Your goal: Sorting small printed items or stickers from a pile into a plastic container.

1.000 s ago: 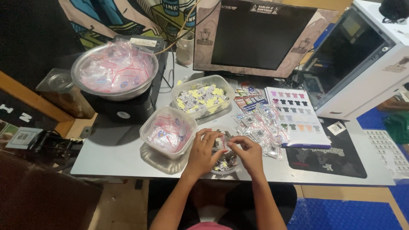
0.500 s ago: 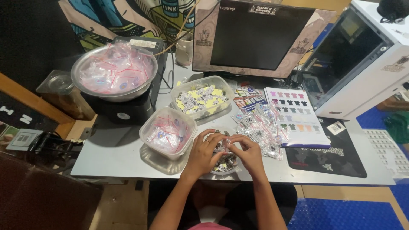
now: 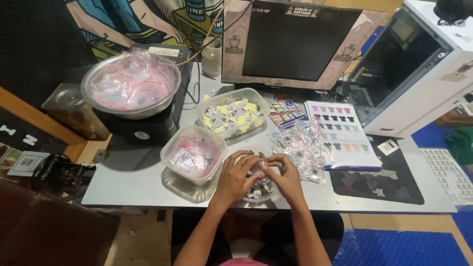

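Working hands: the left hand and the right hand meet over a small bowl at the near edge of the tabletop.
Fingers: both sets are curled in close, fingertips almost touching, pinching something tiny I cannot make out.
Small bowl: it sits under the hands and is full of little dark and shiny bits.
How far along: I think a good part is done, because a heap of filled little bags lies just right of the hands.
Still left: the bowl looks full, so plenty seems to remain.
Plastic tub: a clear tub just left of the hands holds thin bags with red lines.
Second tub: farther back, a tub holds yellow and printed paper tags.
Colour sheet: a chart of small shirts lies to the right, partly under the heap.
Metal bowl: a big one with more empty bags sits at the far left corner.
Far edge: a dark screen stands there.
In the way: the tub and heap crowd the hands on both sides.
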